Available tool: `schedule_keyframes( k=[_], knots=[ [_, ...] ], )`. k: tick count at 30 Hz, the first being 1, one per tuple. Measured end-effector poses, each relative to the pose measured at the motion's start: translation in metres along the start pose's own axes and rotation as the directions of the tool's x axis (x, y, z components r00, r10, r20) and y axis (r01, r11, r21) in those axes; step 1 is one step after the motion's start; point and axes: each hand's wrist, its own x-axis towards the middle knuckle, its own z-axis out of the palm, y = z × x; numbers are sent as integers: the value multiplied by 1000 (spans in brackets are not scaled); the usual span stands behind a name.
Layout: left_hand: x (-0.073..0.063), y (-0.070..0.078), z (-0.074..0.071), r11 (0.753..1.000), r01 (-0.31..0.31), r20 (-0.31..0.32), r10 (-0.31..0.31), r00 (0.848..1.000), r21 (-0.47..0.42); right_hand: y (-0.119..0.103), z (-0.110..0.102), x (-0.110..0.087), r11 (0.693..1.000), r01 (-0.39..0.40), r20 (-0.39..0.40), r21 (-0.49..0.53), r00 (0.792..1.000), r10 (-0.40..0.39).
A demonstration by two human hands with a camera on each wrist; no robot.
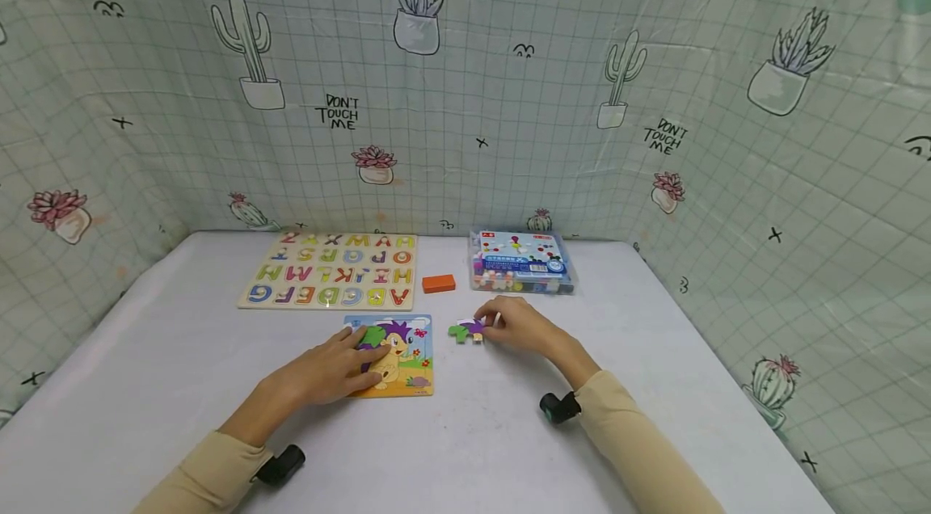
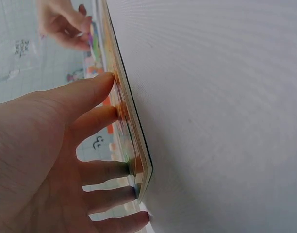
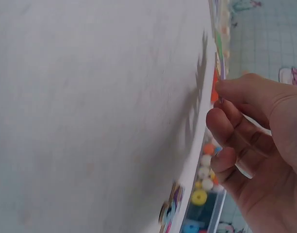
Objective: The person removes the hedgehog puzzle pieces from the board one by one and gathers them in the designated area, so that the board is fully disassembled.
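Note:
My right hand (image 1: 520, 325) pinches a green and purple jigsaw piece (image 1: 460, 331) between thumb and fingers. In the right wrist view the piece (image 3: 221, 56) shows edge-on, above its shadow on the table. A hedgehog picture puzzle (image 1: 418, 375) lies flat to the left, with a purple-haired hedgehog, flowers and a butterfly. Across its left part rests my left hand (image 1: 329, 368), fingers spread and covering some of the picture. The left wrist view has its fingertips (image 2: 109, 79) right at the face of the thin puzzle board (image 2: 131, 121).
Behind the puzzle lies a wooden alphabet board (image 1: 327, 305) with coloured letters. An orange block (image 1: 439, 284) sits between it and a clear plastic box (image 1: 522, 263) of coloured beads. A patterned cloth (image 1: 465, 94) stands behind the white table (image 1: 465, 449).

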Motion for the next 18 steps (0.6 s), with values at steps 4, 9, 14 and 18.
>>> schedule_keyframes(
  k=[4,9,14,18],
  knots=[
    [0,0,0,1000,2,1,-2,1000,-4,10,-8,-11,1000,-10,1,5,1000,10],
    [-1,1,0,1000,5,2,-5,1000,0,21,-14,-21,1000,-19,-8,9,1000,19],
    [-1,1,0,1000,2,2,-2,1000,11,31,-17,-27,1000,-28,-21,3,999,28],
    [0,0,0,1000,-3,3,3,1000,9,37,-18,-30,999,-33,-32,-3,999,33]
  ],
)
